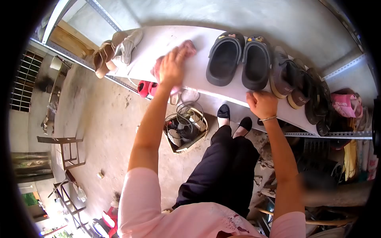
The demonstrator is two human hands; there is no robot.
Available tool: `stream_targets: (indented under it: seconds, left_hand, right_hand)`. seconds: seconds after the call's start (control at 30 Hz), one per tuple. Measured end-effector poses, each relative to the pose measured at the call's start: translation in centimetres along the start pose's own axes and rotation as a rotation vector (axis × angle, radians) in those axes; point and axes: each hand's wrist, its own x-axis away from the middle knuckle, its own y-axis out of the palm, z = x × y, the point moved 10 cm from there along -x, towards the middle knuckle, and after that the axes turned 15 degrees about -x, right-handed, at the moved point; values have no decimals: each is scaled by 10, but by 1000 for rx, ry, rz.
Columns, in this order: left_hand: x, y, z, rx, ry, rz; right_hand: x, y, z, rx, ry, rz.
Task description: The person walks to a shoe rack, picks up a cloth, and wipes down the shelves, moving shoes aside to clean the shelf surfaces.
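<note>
A pink-red cloth (189, 47) lies on the white shelf board (151, 39), with my left hand (172, 68) pressed on it, fingers bent over the fabric. My right hand (262, 104) is closed at the board's front edge, its fingertips hidden. Just beyond it stand two dark grey clogs, the left one (225, 59) and the right one (256, 65). Grey sneakers (282, 73) and several dark shoes (315, 97) sit to their right. At the board's left end are white sneakers (127, 47) and brown shoes (104, 58).
A box (180, 150) of cables and shoes stands on the floor below the shelf, near red shoes (143, 88). Pink slippers (347, 104) are at the far right. Metal shelf posts rise at both ends. A wooden chair (65, 152) stands at the left.
</note>
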Motion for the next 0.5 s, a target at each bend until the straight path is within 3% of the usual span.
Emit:
stream_targets:
  seconds: [0.17,0.2,0.37,0.5]
  left_hand:
    - [-22,20,-116,-94,-430,16]
    - [-19,29,-130,-142,-491,158]
    - [11,3,-89,28,-205,203]
    - [85,-32,-46,48,-2,227]
  right_hand:
    - [-2,-3,-1,34,-48,48]
    - [-3,-2,1,39,-30,34]
    - [-2,-2,-1,35,-10,35]
    - [0,2,2,32,-18,33]
